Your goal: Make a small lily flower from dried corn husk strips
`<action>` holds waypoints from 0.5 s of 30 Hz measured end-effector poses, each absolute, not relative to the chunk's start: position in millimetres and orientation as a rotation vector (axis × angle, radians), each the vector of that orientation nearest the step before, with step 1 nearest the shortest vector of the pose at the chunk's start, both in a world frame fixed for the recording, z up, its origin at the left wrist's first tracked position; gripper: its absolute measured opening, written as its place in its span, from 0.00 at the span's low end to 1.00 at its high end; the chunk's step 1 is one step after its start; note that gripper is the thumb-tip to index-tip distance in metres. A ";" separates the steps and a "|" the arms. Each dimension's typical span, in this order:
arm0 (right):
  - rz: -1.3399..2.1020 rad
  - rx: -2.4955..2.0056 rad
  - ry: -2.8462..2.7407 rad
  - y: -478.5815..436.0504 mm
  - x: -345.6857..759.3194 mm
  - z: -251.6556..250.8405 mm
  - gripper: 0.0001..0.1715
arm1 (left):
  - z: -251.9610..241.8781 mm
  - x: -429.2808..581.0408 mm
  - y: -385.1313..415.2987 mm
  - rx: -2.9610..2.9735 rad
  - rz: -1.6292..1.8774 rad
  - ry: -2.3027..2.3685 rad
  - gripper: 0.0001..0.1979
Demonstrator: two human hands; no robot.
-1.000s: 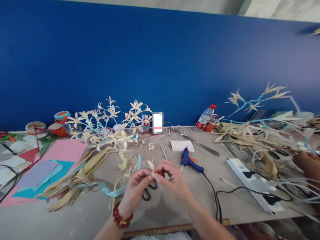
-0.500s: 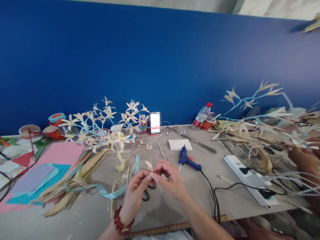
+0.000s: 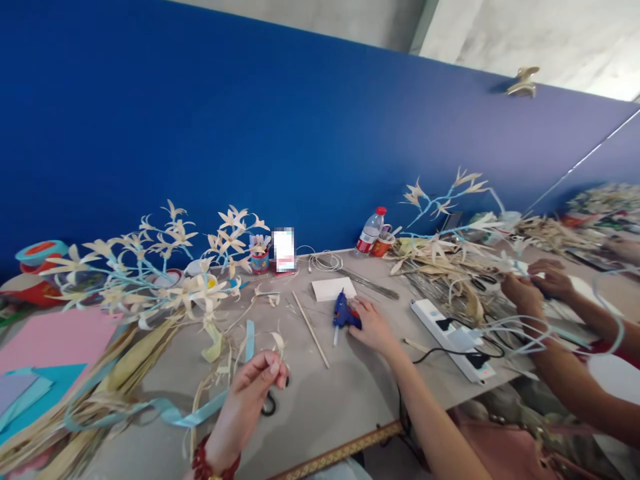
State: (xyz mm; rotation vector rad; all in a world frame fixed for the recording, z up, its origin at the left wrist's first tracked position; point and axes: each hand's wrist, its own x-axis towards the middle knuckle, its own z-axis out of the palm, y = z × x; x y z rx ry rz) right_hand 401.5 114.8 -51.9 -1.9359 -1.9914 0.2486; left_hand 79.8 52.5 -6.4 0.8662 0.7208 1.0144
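Note:
My left hand (image 3: 263, 377) is closed in a pinch on a small pale husk flower (image 3: 279, 341), whose petals stick up above the fingertips. Black scissor handles (image 3: 269, 403) show partly beneath that hand. Farther right, my right hand (image 3: 371, 325) grips the handle of a blue glue gun (image 3: 342, 311), which lies on the table with its nozzle toward the back. My palm and fingers cover most of the handle. A thin wooden stick (image 3: 311, 330) lies between the two hands, and a white card (image 3: 327, 289) is just behind the gun.
Husk flowers on blue stems (image 3: 165, 270) stand at the left, near dried husks (image 3: 120, 360) and a light-blue ribbon (image 3: 175, 413). A power strip (image 3: 453, 340) with cables lies at the right. Beyond it, another person's hands (image 3: 525, 290) work near husks. A bottle (image 3: 371, 232) stands at the back.
My right hand has left the husk flower and moved right onto the glue gun. My left hand keeps the flower. The view has turned right, showing more of the other person's arms.

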 end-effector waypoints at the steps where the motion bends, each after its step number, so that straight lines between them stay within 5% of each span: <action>1: 0.259 -1.929 -2.013 118.5 402.9 -54.7 0.26 | -6.5 80.2 52.0 0.879 1.012 0.732 0.10; 11: 0.524 -1.711 -2.000 139.5 421.8 -43.2 0.12 | -2.7 76.4 49.7 0.905 1.037 0.801 0.11; 15: 0.670 -1.571 -1.839 134.7 429.6 -37.2 0.20 | -1.2 79.3 50.0 0.859 1.046 0.759 0.10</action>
